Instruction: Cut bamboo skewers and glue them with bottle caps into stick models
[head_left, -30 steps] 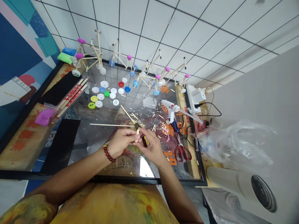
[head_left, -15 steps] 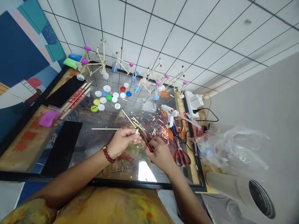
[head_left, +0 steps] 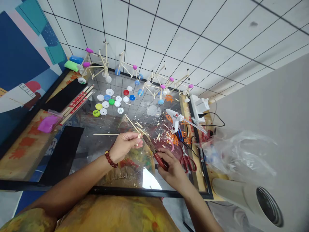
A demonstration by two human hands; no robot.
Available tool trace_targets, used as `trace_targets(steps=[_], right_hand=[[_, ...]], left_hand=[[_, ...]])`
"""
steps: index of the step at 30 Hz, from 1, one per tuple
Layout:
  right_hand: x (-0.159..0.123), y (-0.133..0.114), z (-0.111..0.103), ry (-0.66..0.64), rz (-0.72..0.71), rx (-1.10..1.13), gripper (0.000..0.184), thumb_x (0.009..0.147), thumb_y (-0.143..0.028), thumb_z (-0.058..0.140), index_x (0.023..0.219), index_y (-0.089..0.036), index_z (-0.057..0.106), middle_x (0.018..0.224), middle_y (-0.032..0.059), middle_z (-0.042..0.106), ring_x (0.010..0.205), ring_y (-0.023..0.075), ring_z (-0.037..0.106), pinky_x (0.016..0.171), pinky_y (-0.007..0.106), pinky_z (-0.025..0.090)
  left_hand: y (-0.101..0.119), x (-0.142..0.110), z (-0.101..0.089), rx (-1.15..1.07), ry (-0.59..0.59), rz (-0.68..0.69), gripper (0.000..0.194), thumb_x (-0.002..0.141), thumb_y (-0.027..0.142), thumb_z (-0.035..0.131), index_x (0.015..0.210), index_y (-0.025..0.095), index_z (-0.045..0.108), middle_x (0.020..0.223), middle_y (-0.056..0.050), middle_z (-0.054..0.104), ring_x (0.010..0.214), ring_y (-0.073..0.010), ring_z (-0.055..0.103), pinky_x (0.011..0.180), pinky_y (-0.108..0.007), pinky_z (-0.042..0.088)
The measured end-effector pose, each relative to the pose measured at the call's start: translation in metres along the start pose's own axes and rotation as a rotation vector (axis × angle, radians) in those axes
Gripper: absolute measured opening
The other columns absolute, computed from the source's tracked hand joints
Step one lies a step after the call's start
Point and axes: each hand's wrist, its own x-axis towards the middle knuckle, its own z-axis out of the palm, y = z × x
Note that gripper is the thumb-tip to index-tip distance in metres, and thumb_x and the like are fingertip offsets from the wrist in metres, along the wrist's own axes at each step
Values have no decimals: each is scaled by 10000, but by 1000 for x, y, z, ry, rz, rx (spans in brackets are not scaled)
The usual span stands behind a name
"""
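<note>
My left hand (head_left: 126, 145), with a beaded bracelet on its wrist, pinches short thin wooden sticks (head_left: 138, 139) between thumb and fingers. My right hand (head_left: 172, 169) is wrapped round the red handles of a pair of pliers (head_left: 150, 144). The dark jaws point up and left, just right of the held sticks and apart from them. Beyond my fingertips a longer wooden stick (head_left: 131, 122) slants over the glass; whether I hold it too I cannot tell. Another thin stick (head_left: 105, 134) lies left of my left hand. Cut bits (head_left: 158, 137) and shavings lie scattered ahead.
Bottle caps (head_left: 111, 101) lie behind my left hand. Stick models (head_left: 154, 85) with cap wheels line the back edge. On the right are a glue gun (head_left: 175, 119), red-handled scissors (head_left: 187, 161), cables and a power strip (head_left: 198, 108). Packaged sticks (head_left: 77, 106) and pink clay (head_left: 48, 123) lie left.
My right hand has drawn the pliers slightly right and down, away from the sticks, and its grip on the handles looks looser. My left hand has shifted slightly left, still pinching the sticks.
</note>
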Motion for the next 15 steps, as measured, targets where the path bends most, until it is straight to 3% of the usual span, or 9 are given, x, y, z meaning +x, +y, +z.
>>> trace_targets(steps=[5,10,13,15], right_hand=[[-2,21,14,172,-137,-448,415,802,-107,540,1202,-206,589,1265,142,572,1139,267,596,967,472,521],[-5,21,27,233,-174,-568,349,875,-173,556,1223,-186,580,1292,158,572,1195,287,549,1010,496,489],[-14,26,12,248,-137,-550,300,906,-270,564,1194,-200,603,1282,138,594,1167,259,584,982,430,510],[-27,36,-7,395,6,-593,242,929,-330,524,1090,-190,638,1127,128,661,1010,242,656,879,400,548]], left_hand=[[-2,1,-4,2,-43,-9,337,576,342,884,818,144,758,754,-41,735,687,-151,694,710,-309,592],[0,-2,-1,8,-46,-52,354,560,325,895,829,138,759,770,-48,739,689,-150,696,708,-305,593],[0,-2,0,32,-56,-67,352,568,332,891,828,133,759,756,-53,741,686,-158,702,712,-310,592],[-2,-1,1,40,-61,-62,347,572,330,888,827,134,758,752,-53,742,679,-158,700,704,-308,590]])
